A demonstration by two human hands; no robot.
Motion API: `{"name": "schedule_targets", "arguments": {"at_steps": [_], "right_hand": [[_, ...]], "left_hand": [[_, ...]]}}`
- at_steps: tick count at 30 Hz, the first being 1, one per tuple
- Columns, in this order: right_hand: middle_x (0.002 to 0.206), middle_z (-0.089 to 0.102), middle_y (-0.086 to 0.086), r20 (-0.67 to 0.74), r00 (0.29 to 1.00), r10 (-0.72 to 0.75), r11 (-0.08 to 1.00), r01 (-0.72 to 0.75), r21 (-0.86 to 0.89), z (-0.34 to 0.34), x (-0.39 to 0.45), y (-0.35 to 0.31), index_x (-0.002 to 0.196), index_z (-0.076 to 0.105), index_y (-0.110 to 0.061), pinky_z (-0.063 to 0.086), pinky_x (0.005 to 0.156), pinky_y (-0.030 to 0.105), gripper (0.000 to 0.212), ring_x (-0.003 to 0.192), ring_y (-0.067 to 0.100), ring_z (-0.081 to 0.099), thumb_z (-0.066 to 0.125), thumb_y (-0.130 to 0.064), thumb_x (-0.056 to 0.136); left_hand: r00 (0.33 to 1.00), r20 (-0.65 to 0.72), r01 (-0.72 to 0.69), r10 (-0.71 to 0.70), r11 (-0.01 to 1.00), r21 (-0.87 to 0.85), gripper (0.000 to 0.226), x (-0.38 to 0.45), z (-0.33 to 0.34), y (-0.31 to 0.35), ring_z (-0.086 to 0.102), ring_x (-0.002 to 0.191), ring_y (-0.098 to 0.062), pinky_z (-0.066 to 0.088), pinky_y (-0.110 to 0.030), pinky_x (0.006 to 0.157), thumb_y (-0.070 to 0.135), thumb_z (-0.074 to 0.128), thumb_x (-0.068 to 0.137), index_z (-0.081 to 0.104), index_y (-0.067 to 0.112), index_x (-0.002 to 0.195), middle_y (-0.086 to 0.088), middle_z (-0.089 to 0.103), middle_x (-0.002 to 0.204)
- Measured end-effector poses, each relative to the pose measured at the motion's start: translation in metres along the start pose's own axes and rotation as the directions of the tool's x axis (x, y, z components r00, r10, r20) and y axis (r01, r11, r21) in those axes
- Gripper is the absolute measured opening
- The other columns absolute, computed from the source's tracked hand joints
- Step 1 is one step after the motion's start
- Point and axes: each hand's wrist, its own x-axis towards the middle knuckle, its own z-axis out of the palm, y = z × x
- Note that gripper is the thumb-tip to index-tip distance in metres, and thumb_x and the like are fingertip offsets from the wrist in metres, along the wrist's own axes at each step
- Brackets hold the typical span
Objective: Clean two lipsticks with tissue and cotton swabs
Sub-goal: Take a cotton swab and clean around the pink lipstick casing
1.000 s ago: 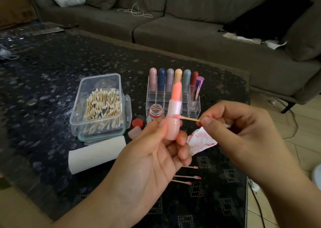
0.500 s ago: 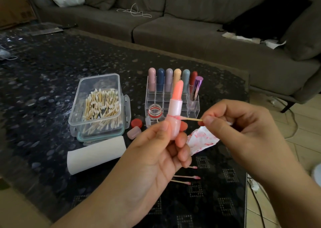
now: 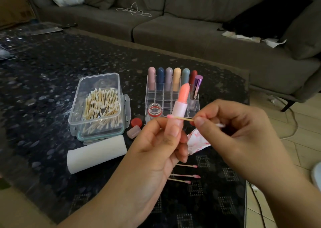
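My left hand (image 3: 156, 151) grips an open pink lipstick (image 3: 180, 106) upright, its coral stick extended. My right hand (image 3: 232, 132) pinches a cotton swab (image 3: 182, 117) whose pink-stained tip lies across the lipstick's tube just above my left fingers. A crumpled tissue (image 3: 197, 141) stained red lies on the table behind my hands. Three used swabs (image 3: 187, 175) with pink tips lie under my left hand. A clear box of clean swabs (image 3: 100, 106) stands open at the left, with a tissue roll (image 3: 96, 153) in front of it.
A clear organizer (image 3: 172, 95) holds several capped lipsticks and a purple tube (image 3: 197, 86). A small jar (image 3: 155, 110), a red lid (image 3: 136, 122) and a pink cap (image 3: 133, 131) sit beside it. The dark table's edge (image 3: 245, 193) is at the right, a grey sofa (image 3: 191, 27) beyond.
The swab's tip has slid left across the lipstick tube, past its left side. My left hand has lifted and turned the lipstick slightly.
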Motion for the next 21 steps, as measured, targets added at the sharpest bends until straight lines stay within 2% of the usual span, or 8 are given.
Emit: {"name": "schedule_targets", "arguments": {"at_steps": [4, 9, 11, 14, 17, 19, 21], "right_hand": [[0.048, 0.05, 0.007, -0.051, 0.998, 0.045, 0.999, -0.044, 0.026, -0.008, 0.0, 0.003, 0.068, 0.06, -0.013, 0.031, 0.042, 0.009, 0.008, 0.04, 0.004, 0.037, 0.06, -0.015, 0.076], [0.054, 0.055, 0.006, 0.016, 1.0, -0.01, 0.999, 0.01, 0.04, -0.001, -0.001, 0.003, 0.07, 0.063, -0.015, 0.036, 0.045, 0.009, 0.016, 0.044, 0.005, 0.044, 0.062, -0.028, 0.079], [0.053, 0.055, 0.002, 0.009, 1.0, -0.01, 0.998, 0.009, 0.054, 0.0, 0.0, 0.005, 0.069, 0.065, -0.016, 0.036, 0.046, 0.009, 0.014, 0.044, 0.004, 0.044, 0.065, -0.025, 0.079], [0.048, 0.052, 0.001, -0.041, 0.998, 0.043, 0.993, -0.038, 0.115, -0.007, 0.002, 0.009, 0.067, 0.064, -0.013, 0.033, 0.046, 0.007, 0.011, 0.043, 0.0, 0.041, 0.062, -0.016, 0.078], [0.045, 0.048, -0.01, -0.043, 0.998, 0.045, 0.986, -0.038, 0.163, -0.011, 0.003, 0.012, 0.069, 0.065, -0.014, 0.033, 0.047, 0.008, 0.009, 0.044, -0.001, 0.039, 0.064, -0.02, 0.076], [0.046, 0.048, -0.011, -0.033, 0.999, 0.038, 0.977, -0.03, 0.211, -0.01, 0.002, 0.013, 0.068, 0.067, -0.017, 0.034, 0.048, 0.009, 0.012, 0.045, -0.001, 0.039, 0.064, -0.026, 0.075], [0.048, 0.046, -0.007, -0.014, 1.0, 0.028, 0.966, -0.023, 0.259, -0.007, 0.002, 0.013, 0.068, 0.068, -0.02, 0.034, 0.048, 0.011, 0.014, 0.047, 0.002, 0.037, 0.06, -0.03, 0.075]], "left_hand": [[0.999, -0.031, -0.038, 0.038, 0.999, 0.026, 0.009, 0.002, -0.002, 0.0, 0.052, 0.056, -0.01, 0.048, -0.021, 0.055, 0.019, 0.058, 0.075, 0.066, 0.02, 0.07, 0.0, 0.058, 0.062], [0.998, -0.007, -0.059, 0.059, 0.998, 0.014, 0.01, 0.001, -0.002, -0.002, 0.053, 0.057, -0.011, 0.048, -0.021, 0.055, 0.02, 0.058, 0.075, 0.066, 0.016, 0.071, -0.002, 0.059, 0.063], [0.999, 0.016, -0.031, 0.031, 0.999, -0.028, 0.014, 0.001, -0.003, -0.002, 0.054, 0.054, -0.012, 0.048, -0.02, 0.053, 0.021, 0.056, 0.076, 0.067, 0.012, 0.074, -0.004, 0.059, 0.062], [0.996, 0.087, 0.029, -0.02, 0.994, -0.105, 0.023, 0.0, -0.004, 0.0, 0.055, 0.053, -0.014, 0.048, -0.022, 0.051, 0.025, 0.053, 0.077, 0.07, 0.009, 0.081, -0.006, 0.06, 0.062], [0.974, 0.211, 0.13, -0.084, 0.968, -0.216, 0.025, 0.001, -0.007, 0.002, 0.054, 0.055, -0.015, 0.048, -0.026, 0.053, 0.027, 0.056, 0.084, 0.068, 0.006, 0.089, -0.007, 0.058, 0.065], [0.928, 0.345, 0.259, -0.145, 0.913, -0.314, 0.027, 0.003, -0.007, 0.007, 0.055, 0.06, -0.017, 0.048, -0.028, 0.059, 0.027, 0.055, 0.09, 0.062, 0.002, 0.098, -0.008, 0.058, 0.071], [0.877, 0.436, 0.38, -0.203, 0.847, -0.371, 0.028, 0.003, -0.007, 0.011, 0.054, 0.064, -0.018, 0.045, -0.028, 0.063, 0.026, 0.045, 0.096, 0.056, 0.001, 0.102, -0.009, 0.054, 0.075]]}}
